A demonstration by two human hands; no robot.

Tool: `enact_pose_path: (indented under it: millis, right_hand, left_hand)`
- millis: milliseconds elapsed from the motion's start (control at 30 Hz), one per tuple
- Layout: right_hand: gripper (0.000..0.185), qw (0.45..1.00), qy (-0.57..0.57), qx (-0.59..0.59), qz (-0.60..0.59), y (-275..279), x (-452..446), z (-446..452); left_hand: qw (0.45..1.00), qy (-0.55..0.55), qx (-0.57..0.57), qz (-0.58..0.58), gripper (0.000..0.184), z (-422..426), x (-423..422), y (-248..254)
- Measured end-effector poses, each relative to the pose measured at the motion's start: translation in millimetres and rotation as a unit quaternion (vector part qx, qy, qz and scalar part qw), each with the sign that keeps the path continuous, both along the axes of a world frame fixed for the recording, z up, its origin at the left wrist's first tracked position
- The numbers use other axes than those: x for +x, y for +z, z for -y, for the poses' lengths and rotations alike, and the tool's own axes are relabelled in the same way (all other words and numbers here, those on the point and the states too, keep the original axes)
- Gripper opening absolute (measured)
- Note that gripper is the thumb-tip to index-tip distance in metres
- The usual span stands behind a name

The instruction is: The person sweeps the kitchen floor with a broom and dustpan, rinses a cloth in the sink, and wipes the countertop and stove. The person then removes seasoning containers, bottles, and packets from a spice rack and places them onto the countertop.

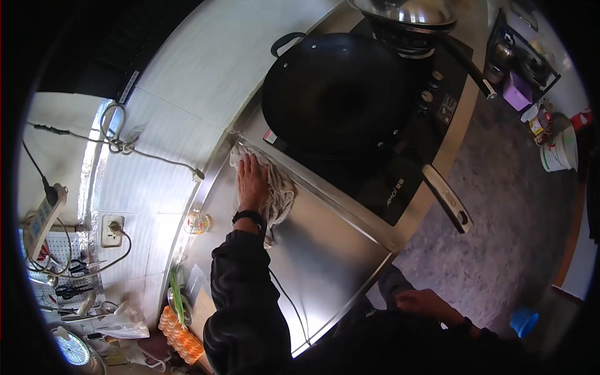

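My left hand [252,182] lies palm down with its fingers stretched out, unclenched, pressing on a crumpled, greyish cloth [281,197] rather than gripping it. The cloth is spread on the steel counter [325,250], up by the wall [181,112] and right beside the raised edge of the stove, and part of it shows beyond my fingers and along the side of my wrist, where I wear a black band [249,217]. My right hand [425,303] is low in front of my body, and I cannot tell whether it holds anything. Beside my left forearm, a small glass jar [198,222] stands near the wall; on the other side, a thin dark cable [289,299] runs over the counter. Close to my left sleeve are green stalks [177,297] and an orange tray [180,334]. Across the raised edge, a big black wok [337,97] sits on the black stove [390,187], its long handle [449,200] reaching out over the front. Next to the wok is a pan with a shiny lid [406,11], near the dials [427,97]. A plug [198,175] hangs against the wall, and a blue bucket [524,322] is down on the floor [481,219].
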State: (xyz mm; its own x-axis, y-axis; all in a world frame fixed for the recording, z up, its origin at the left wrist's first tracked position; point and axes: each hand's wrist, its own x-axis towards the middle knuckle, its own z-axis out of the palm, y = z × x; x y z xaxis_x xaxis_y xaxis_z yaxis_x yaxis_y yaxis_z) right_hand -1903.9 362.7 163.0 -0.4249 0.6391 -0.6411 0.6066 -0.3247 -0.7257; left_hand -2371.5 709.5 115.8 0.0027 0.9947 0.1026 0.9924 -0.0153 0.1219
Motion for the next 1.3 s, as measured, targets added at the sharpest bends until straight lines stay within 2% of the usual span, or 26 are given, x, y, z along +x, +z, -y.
enact_pose_path:
  millis: [67,100,200,267,367,500,600,867,1033,1133,1300]
  right_hand:
    - [0.034,1.000,-0.002,-0.011,0.010,-2,9,-3]
    - [0.035,1.000,0.003,0.003,0.003,-3,12,-8]
    - [0.038,1.000,0.014,0.012,0.005,1,18,-10]
    - [0.038,0.999,0.032,0.009,0.020,1,16,-17]
    - [0.036,0.999,0.002,-0.008,0.043,5,10,-21]
    - [0.037,0.998,0.021,0.052,0.021,15,-4,-31]
    - [0.036,0.998,0.009,0.050,0.026,35,-14,-34]
    - [0.037,0.993,0.037,0.112,0.020,36,-31,-47]
    - [0.039,0.995,0.034,0.091,-0.016,33,-24,-56]
    - [0.040,0.996,0.038,0.073,-0.019,35,-9,-62]
    - [0.040,0.996,0.011,0.085,-0.031,40,46,-64]
  left_hand:
    - [1.000,-0.019,0.011,0.003,0.059,-19,-3,-5]
    - [0.998,-0.042,0.017,-0.039,0.057,-31,-13,-11]
    - [0.998,-0.038,-0.013,-0.055,0.058,-58,-23,-2]
    - [1.000,0.017,-0.015,-0.019,0.058,-67,-29,-3]
    - [0.999,0.029,-0.019,0.001,0.059,-68,-32,-5]
    - [0.998,0.069,-0.002,0.015,0.061,-60,-5,0]
    - [0.999,0.044,0.009,0.025,0.063,-38,12,-3]
    - [0.996,-0.068,0.040,0.033,0.063,56,95,9]
    - [0.993,-0.092,0.031,0.064,0.060,106,144,26]
    - [0.987,-0.138,0.011,0.085,0.054,136,169,24]
    - [0.980,-0.148,-0.011,0.133,0.048,192,221,32]
